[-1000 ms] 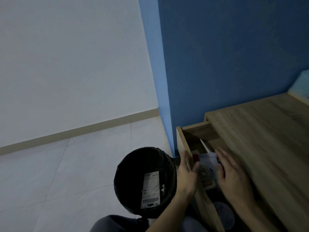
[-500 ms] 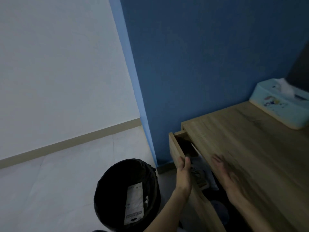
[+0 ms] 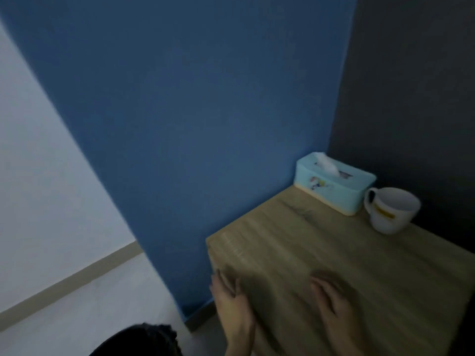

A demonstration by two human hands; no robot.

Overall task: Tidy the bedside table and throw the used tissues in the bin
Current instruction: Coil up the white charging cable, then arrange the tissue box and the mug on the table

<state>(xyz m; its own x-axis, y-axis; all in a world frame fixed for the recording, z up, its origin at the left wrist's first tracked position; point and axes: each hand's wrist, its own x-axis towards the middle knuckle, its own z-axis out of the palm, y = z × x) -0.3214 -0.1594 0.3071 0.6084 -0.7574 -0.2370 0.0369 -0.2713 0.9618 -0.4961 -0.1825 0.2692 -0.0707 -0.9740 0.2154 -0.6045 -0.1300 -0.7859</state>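
Observation:
The wooden bedside table [image 3: 334, 253] fills the lower right, its drawer front flush with the side. My left hand [image 3: 231, 301] lies flat against the table's left side near the top edge, fingers spread, holding nothing. My right hand [image 3: 334, 301] rests palm down on the tabletop near the front, fingers apart and blurred. The black bin [image 3: 144, 340] shows only its rim at the bottom left on the floor. A light blue tissue box [image 3: 334, 186] with a tissue sticking out stands at the back of the table. No loose tissues are in sight.
A white mug [image 3: 390, 211] with a yellow mark stands right of the tissue box, by the dark wall [image 3: 411, 98]. The blue wall [image 3: 205, 124] runs behind the table. Pale floor tiles [image 3: 90, 304] lie to the left.
The drawer, open before, is now shut. Both hands have come out of it onto the table's side and top. My view has swung up and to the right.

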